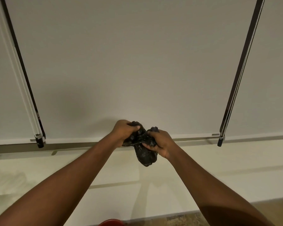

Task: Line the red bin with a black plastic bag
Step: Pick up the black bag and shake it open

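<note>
Far left: roller blind (104, 62) lowered over the window, with a white bead chain (23, 95) and dark frame strip beside it, ending at a small weight (39, 141) near the sill (23, 145). No part in the task.

Left of centre: left hand (123, 130) raised at arm's length in front of the blind, above the sill. Grip pressed together on the left portion of the black plastic bag (142, 144), fingers curled over the top and thumb tucked into the folds. Probably held so to anchor one side while the other side is worked loose.

Centre: bag still bunched into a tight, crumpled wad, held in the air between both hands, with a short lobe hanging below the right hand. Mouth of the bag not identifiable; no opening visible.

Right of centre: right hand (160, 142) just beside the left, both touching the bag. Grip pinching a fold of plastic at the right side, fingertips dug into the creases. Judged purpose: find an edge and pull the layers apart.

Far right: second bead chain (235, 87) and weight (220, 141) at the blind's right edge.

Near bottom edge, centre: curved sliver of the red bin (112, 222), below the forearms and well apart from the bag. Interior not visible.

Judged stage: early. Bag not yet opened, not yet over the bin. Next requirement: separate the layers, locate the mouth, shake open, then lower toward the bin.
</note>
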`<state>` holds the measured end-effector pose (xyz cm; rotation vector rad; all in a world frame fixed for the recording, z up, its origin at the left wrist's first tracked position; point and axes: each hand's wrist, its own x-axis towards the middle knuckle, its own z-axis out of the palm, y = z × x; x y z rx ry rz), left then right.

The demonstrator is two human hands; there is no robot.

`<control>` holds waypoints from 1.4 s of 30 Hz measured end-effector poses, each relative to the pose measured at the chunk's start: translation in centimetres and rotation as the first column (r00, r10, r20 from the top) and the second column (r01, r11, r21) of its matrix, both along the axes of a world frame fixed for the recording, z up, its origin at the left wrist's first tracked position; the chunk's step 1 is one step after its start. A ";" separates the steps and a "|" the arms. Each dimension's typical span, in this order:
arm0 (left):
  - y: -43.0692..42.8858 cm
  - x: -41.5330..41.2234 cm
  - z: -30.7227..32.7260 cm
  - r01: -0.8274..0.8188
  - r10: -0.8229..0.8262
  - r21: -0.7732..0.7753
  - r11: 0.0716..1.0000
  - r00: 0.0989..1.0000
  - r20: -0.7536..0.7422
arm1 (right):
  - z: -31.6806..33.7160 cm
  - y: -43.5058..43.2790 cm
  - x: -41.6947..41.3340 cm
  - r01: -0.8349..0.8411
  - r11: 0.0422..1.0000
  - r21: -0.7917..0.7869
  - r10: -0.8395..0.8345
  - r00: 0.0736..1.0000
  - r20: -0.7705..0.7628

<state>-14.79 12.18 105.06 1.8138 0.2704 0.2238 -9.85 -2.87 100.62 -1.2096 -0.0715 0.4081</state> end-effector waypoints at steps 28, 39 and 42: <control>10.5 1.1 -2.8 -0.514 0.505 -0.001 0.858 0.844 -0.179 | -4.2 -3.3 1.6 0.111 0.744 -0.659 0.088 0.961 0.262; 10.5 1.7 -1.6 -0.469 0.354 -0.581 0.665 0.883 -0.308 | -7.5 -3.5 0.2 -0.127 0.330 -0.935 0.323 0.946 -0.014; 11.4 2.2 -2.0 -0.473 0.398 -0.542 0.695 0.880 -0.258 | -9.3 -4.1 0.6 -0.192 0.476 -0.858 0.043 0.980 -0.196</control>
